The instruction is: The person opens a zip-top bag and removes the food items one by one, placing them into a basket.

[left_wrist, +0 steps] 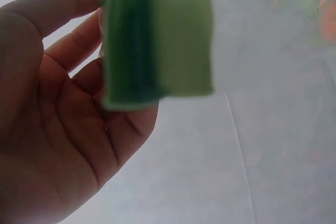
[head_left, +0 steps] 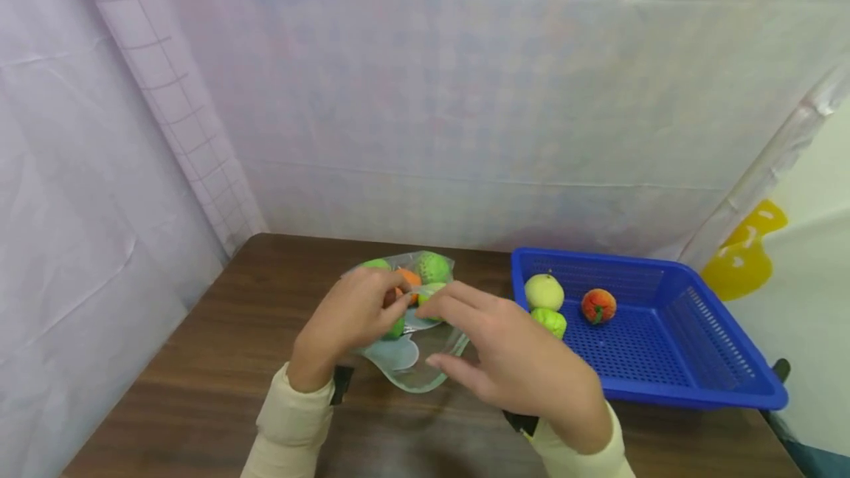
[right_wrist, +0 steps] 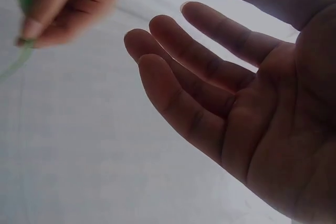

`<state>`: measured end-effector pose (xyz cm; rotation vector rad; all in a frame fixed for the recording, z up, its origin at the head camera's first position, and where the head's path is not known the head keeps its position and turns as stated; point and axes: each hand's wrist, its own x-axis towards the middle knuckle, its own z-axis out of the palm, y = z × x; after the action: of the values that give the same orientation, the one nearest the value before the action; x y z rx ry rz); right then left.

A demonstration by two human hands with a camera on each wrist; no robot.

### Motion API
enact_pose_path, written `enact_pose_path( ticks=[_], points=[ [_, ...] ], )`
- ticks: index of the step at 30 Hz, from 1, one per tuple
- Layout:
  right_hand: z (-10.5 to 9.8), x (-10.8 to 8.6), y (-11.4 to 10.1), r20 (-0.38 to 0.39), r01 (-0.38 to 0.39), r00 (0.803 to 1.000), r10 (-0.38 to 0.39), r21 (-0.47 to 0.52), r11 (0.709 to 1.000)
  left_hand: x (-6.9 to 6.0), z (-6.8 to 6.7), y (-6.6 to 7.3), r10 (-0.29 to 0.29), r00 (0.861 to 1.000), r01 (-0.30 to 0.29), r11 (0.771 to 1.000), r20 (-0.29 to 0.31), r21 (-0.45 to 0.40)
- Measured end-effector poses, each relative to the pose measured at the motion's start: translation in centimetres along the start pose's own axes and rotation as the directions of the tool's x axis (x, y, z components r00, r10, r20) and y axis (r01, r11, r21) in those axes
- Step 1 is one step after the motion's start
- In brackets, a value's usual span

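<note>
By the bag [head_left: 410, 360], right fingers [right_wrist: 181, 103] loose

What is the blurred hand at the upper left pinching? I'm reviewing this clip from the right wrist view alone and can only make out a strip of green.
Observer: The head view shows the left hand gripping a clear plastic bag.
Operator: Can you tell whether it's empty?
Observer: It isn't; round green items and something orange show through the plastic.
Operator: And what stands beside it on the table?
Observer: A blue basket, to the right of the bag.
</note>
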<state>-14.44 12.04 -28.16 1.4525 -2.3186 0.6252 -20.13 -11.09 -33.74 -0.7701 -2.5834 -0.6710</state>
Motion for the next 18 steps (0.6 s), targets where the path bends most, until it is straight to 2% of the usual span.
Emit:
enact_pose_path(
  ticks=[3, 6, 12, 15, 18],
  points=[
    [1.2, 0.1, 0.5, 0.076, -0.060, 0.995, 0.060, -0.009, 0.998, 0.0, 0.0, 0.0, 0.000, 1.000, 0.000, 1.000, -0.006, -0.010],
    [2.7, 0.4, 1.0, 0.167, -0.125, 0.977, 0.132, -0.051, 0.991, 0.1, 0.0, 0.0, -0.002, 1.000, 0.002, 1.000, -0.013, -0.001],
    [6.6, 1.4, 2.5, 0.347, -0.198, 0.909, 0.233, -0.134, 0.971, 0.2, 0.1, 0.0, 0.002, 1.000, -0.002, 1.000, -0.024, 0.005],
    [8.7, 2.0, 3.3, 0.368, -0.207, 0.892, 0.265, -0.190, 0.960, 0.1, 0.1, 0.0, -0.003, 1.000, 0.003, 1.000, -0.018, 0.001],
    [10.9, 2.6, 4.2, 0.327, -0.206, 0.904, 0.274, -0.227, 0.952, 0.1, 0.1, 0.0, -0.002, 1.000, 0.002, 1.000, -0.020, 0.006]
  ],
)
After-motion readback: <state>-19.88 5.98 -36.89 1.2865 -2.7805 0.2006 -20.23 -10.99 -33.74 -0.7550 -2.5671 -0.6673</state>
